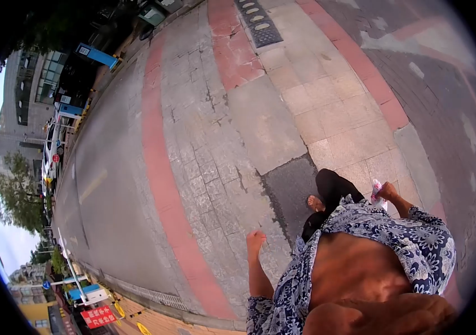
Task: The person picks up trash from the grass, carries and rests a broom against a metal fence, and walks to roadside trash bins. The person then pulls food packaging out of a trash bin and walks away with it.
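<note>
My left hand (256,240) hangs out to the left of my body above the paving. Its fingers are curled in, and nothing shows in them. On the other side, my right hand (386,191) is closed around a soft white and pink packet (377,190), which sticks out past the fingers. What exactly the packet is cannot be made out. Between the hands are my blue and white patterned top (360,223), dark trousers (335,188) and one foot (315,203) on a dark grey patch of pavement (291,181).
Paving with red strips (157,151) runs ahead, beside a grey road (98,151) on the left. A dark drain cover (260,25) lies further on. Parked cars (52,142), a blue post (97,56) and a red sign (98,316) stand along the left edge.
</note>
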Demonstrator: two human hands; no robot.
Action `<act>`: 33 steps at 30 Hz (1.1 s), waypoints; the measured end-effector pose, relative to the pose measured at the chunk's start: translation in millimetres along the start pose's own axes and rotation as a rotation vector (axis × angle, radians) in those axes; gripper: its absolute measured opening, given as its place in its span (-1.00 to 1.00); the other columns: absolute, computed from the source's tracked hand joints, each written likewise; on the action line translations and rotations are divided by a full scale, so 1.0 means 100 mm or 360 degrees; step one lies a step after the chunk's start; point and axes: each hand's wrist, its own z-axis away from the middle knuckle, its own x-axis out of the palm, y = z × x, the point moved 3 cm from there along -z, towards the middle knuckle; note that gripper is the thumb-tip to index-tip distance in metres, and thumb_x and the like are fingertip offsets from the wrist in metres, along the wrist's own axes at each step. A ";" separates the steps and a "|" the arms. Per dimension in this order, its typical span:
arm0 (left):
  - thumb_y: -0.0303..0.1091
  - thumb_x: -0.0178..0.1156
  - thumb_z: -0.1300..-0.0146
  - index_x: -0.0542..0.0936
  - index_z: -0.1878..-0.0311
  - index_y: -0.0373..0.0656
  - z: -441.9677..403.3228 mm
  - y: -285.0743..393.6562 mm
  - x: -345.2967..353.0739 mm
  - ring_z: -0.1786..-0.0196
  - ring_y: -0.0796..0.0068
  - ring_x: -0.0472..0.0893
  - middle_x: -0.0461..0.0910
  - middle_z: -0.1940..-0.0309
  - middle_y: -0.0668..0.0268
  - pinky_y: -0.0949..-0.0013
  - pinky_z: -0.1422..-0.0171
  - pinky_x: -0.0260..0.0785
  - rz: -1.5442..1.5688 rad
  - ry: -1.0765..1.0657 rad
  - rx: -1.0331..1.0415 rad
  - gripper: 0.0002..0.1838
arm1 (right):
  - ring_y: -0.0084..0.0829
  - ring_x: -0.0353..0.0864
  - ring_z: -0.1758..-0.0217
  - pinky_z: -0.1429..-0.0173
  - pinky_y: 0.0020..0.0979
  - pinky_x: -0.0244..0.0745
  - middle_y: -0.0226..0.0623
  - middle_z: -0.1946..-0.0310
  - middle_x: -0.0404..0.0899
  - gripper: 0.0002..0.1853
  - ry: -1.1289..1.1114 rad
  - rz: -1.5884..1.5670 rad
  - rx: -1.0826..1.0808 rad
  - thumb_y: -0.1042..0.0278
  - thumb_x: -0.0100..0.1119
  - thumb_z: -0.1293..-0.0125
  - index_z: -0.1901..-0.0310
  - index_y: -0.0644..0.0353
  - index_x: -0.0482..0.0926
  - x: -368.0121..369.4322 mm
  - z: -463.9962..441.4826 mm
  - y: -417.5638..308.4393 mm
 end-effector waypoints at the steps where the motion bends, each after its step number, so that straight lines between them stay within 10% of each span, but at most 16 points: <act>1: -0.29 0.17 -0.46 0.65 -0.01 -0.29 -0.35 0.45 -0.24 0.39 0.42 0.74 0.75 0.34 0.15 0.40 0.31 0.57 -0.0090 0.0072 0.0077 -0.74 | -0.15 0.82 0.39 0.22 -0.19 0.72 0.05 0.43 0.76 -0.49 -0.0048 0.0003 0.0053 0.05 0.69 0.25 0.43 0.37 0.75 0.02 -0.14 -0.08; 10: -0.27 0.14 -0.47 0.65 0.05 -0.28 -2.75 2.11 -0.43 0.45 0.44 0.72 0.75 0.38 0.17 0.43 0.40 0.55 0.0007 0.0282 0.0088 -0.75 | -0.17 0.81 0.45 0.34 -0.17 0.73 -0.02 0.49 0.74 -0.47 -0.0156 -0.0172 0.0293 -0.08 0.47 -0.09 0.45 0.40 0.71 -0.44 -1.74 -1.68; 12: -0.33 0.21 -0.33 0.66 0.29 -0.23 -2.89 2.30 -0.06 0.46 0.41 0.68 0.68 0.49 0.20 0.33 0.49 0.45 0.0432 0.0161 -0.0132 -0.83 | -0.20 0.80 0.47 0.32 -0.19 0.72 -0.04 0.48 0.75 -0.58 -0.0079 -0.0130 0.0272 0.07 0.52 0.00 0.49 0.37 0.72 -1.16 -2.14 -2.65; 26: -0.27 0.20 -0.31 0.64 0.33 -0.16 -5.22 4.38 -0.13 0.45 0.31 0.68 0.62 0.54 0.23 0.23 0.53 0.43 -0.0298 -0.0116 -0.0061 -0.82 | 0.00 0.79 0.21 0.10 -0.11 0.66 0.05 0.27 0.76 -0.39 0.0742 0.0123 -0.0687 -0.12 0.68 0.16 0.25 0.27 0.74 -4.60 -5.96 -8.54; 30: -0.25 0.20 -0.30 0.63 0.34 -0.14 -5.83 5.37 -0.47 0.44 0.29 0.69 0.61 0.56 0.24 0.20 0.54 0.43 -0.1560 -0.0103 0.1066 -0.82 | -0.05 0.80 0.21 0.09 -0.14 0.68 0.03 0.30 0.77 -0.42 0.0448 0.0183 -0.0504 -0.05 0.69 0.18 0.26 0.29 0.74 -4.46 -6.42 -9.20; 32: -0.24 0.20 -0.30 0.63 0.34 -0.14 -6.22 5.90 -0.75 0.44 0.27 0.69 0.60 0.57 0.25 0.19 0.54 0.43 -0.1690 0.0012 0.1247 -0.81 | -0.12 0.82 0.22 0.06 -0.18 0.71 0.03 0.32 0.78 -0.48 0.0156 0.0134 -0.0327 0.04 0.68 0.20 0.33 0.33 0.74 -4.30 -6.45 -9.28; 33: -0.26 0.18 -0.32 0.63 0.35 -0.15 -6.69 5.98 -0.97 0.46 0.28 0.69 0.64 0.53 0.22 0.24 0.53 0.45 -0.1196 -0.0179 0.0738 -0.81 | -0.14 0.83 0.26 0.10 -0.19 0.72 0.02 0.36 0.78 -0.50 -0.0065 0.0234 -0.0252 0.05 0.68 0.21 0.36 0.32 0.75 -4.15 -6.42 -9.38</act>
